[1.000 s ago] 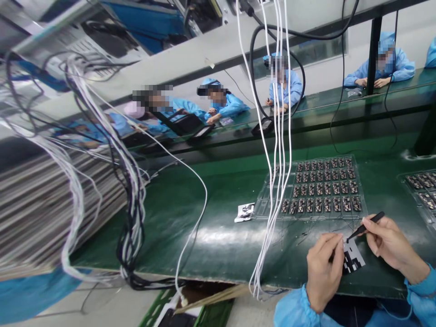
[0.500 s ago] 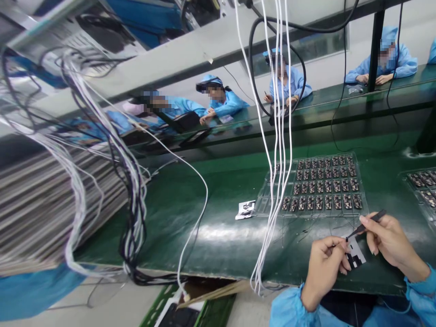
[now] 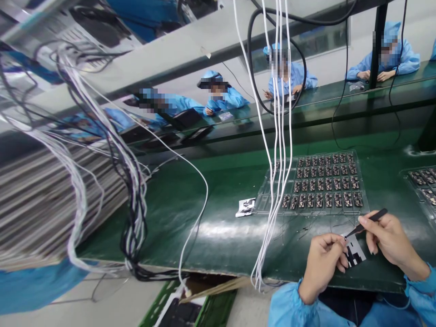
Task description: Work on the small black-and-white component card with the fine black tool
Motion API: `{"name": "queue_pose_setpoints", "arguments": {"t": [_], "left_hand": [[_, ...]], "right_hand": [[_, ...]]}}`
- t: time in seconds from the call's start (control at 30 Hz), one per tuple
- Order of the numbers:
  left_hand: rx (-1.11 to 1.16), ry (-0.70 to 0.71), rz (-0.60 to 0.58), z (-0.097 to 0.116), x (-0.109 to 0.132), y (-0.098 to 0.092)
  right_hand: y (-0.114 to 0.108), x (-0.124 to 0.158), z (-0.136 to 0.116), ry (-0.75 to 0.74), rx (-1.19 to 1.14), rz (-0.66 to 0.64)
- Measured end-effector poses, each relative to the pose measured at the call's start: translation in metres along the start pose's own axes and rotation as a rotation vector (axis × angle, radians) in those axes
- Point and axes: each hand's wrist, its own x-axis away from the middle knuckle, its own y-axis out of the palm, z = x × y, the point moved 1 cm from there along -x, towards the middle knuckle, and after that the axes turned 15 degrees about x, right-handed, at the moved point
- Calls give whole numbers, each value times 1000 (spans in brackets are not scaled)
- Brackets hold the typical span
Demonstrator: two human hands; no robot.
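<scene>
Currently, step in hand judged to be fine tweezer work at fingertip level. My right hand [image 3: 391,236] gripped the black tweezers [image 3: 371,221] between thumb and fingers, the tips slanting down and leftward. My left hand [image 3: 323,261] was pinched closed at thumb and forefinger, right where the tips ended. Whether a tiny part sat in that pinch I could not tell; too small to make out. Nor could I tell whether the tweezer tips were pressed together.

Location: the black-and-white sheet [image 3: 355,255] was between my hands, partly hidden behind my left fingers, near the front of the green bench [image 3: 218,204]. Could not tell if it lay flat or was slightly raised.

Beyond my hands stood the clear tray [image 3: 263,197] with rows of small circuit boards [image 3: 319,200], some pockets at its left without boards. A crumpled sheet [image 3: 245,207] lay just beside the tray's left edge; a second tray [image 3: 408,181] showed at far right.

Judgement: the next move called for a steady left pinch and a light, precise touch of the tips, with little wrist motion. Risk noted: anything that small could slip or flick away.
</scene>
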Motion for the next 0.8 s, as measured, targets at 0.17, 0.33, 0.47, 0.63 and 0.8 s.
{"name": "queue_pose_setpoints", "arguments": {"t": [0.17, 0.33, 0.47, 0.63, 0.8], "left_hand": [[98, -43, 6, -6, -2, -1], [153, -34, 9, -8, -2, -2], [37, 23, 32, -5, 1, -3], [-40, 13, 2, -4, 4, -3], [-9, -67, -46, -9, 2, -1]], "right_hand": [[0, 1, 0, -10, 17, -1], [0, 1, -2, -12, 30, 13], [0, 0, 0, -28, 41, 27], [-3, 0, 4, -66, 121, 53], [-5, 2, 3, -100, 241, 68]]}}
